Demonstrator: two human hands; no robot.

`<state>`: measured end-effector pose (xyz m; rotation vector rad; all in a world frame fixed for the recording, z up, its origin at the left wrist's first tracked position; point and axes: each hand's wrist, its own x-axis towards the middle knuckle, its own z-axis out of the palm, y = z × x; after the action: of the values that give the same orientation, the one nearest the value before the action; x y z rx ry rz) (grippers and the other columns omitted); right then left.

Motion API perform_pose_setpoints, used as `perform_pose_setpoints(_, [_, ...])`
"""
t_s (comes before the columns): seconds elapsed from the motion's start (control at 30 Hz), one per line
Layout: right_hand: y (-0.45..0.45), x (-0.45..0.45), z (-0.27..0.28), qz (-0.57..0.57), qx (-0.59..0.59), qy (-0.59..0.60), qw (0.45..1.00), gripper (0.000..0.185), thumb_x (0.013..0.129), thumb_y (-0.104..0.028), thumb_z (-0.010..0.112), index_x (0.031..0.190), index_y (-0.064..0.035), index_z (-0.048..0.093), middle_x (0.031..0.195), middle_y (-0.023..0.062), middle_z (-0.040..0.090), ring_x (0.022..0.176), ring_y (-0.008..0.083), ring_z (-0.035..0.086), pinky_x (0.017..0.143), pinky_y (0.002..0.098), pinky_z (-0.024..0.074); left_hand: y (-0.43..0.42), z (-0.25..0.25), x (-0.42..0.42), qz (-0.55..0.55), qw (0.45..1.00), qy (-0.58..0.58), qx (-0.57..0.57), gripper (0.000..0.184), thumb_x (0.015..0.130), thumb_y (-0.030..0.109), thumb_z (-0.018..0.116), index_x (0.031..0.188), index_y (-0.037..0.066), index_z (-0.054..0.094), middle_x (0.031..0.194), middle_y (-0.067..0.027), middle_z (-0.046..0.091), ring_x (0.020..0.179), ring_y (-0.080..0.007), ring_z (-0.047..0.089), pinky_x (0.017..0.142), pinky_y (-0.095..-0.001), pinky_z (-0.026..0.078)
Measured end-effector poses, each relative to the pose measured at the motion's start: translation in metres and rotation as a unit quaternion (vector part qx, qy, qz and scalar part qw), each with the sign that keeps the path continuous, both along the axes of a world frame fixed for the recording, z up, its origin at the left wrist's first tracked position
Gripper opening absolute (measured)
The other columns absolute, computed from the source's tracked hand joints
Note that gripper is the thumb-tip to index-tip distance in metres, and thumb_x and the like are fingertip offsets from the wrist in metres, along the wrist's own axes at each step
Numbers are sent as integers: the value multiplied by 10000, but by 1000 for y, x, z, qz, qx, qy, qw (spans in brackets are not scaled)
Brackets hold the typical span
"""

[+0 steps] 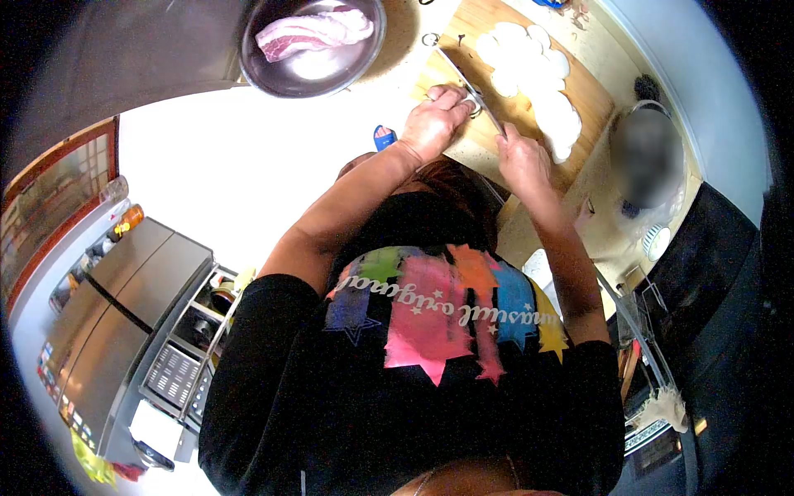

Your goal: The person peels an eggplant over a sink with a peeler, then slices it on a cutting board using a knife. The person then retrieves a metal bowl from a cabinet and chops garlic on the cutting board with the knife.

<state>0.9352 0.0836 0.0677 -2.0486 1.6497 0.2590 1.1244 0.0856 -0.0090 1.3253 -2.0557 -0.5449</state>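
My right hand [525,161] is wrapped around the handle of a kitchen knife [468,83]. Its blade points away from me across a wooden cutting board [591,112]. On the board, close to the left side of the blade, my left hand [437,124] has bent fingers pressed on a small white vegetable piece [470,106], mostly covered by them. Right of the knife lies a spread of white rounded slices [556,116], overlapping one another and partly washed out by glare. Their exact kind cannot be made out.
A dark metal bowl [248,50] holding a slab of raw pork [316,35] stands at the upper left. A blue packet [385,138] lies left of my left wrist. At right are a blurred rounded object [647,157] and a striped cup [656,242].
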Motion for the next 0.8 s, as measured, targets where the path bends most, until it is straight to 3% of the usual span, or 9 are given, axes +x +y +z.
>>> perform_pose_setpoints(0.17, [-4, -4, -2, -25, -11, -35, 999, 302, 924, -263, 514, 1149, -73, 582, 787, 229, 644, 759, 410, 640, 693, 517, 487, 2, -2, 0, 5, 1000, -2, 10, 343, 754, 93, 620, 1095, 92, 642, 1102, -89, 578, 1034, -287, 535, 839, -362, 503])
perform_pose_setpoints(0.3, [-5, 1, 45, 15, 27, -5, 1000, 248, 915, -228, 523, 1057, -38, 594, 791, 228, 644, 763, 418, 634, 694, 514, 487, -1, 3, 2, -5, 999, -31, 21, 321, 791, 109, 598, 1108, 77, 632, 1135, -77, 580, 1096, -277, 507, 894, -351, 488])
perform_pose_setpoints(0.53, [-11, 17, -4, 19, 2, 23, 1000, 211, 915, -233, 510, 1009, -51, 557, 775, 222, 649, 742, 418, 639, 670, 531, 489, 1, -2, 3, 2, 1000, -5, -4, 340, 800, 105, 588, 1136, 79, 627, 1128, -90, 575, 1101, -274, 504, 893, -342, 490])
perform_pose_setpoints(0.67, [-12, 15, -12, 1, 2, 8, 1000, 215, 918, -248, 510, 980, -54, 578, 762, 218, 646, 725, 413, 637, 673, 531, 490, 3, -6, 1, 6, 1000, -2, 0, 285, 779, 117, 611, 1060, 80, 647, 1066, -100, 578, 1023, -296, 534, 863, -368, 483])
perform_pose_setpoints(0.8, [-14, 10, 35, 21, 9, -7, 1000, 213, 910, -242, 528, 926, -37, 587, 766, 223, 637, 744, 407, 634, 695, 521, 485, -1, -9, 2, 3, 999, -9, -32, 248, 768, 114, 628, 1009, 62, 645, 1061, -103, 579, 1017, -302, 539, 857, -369, 486])
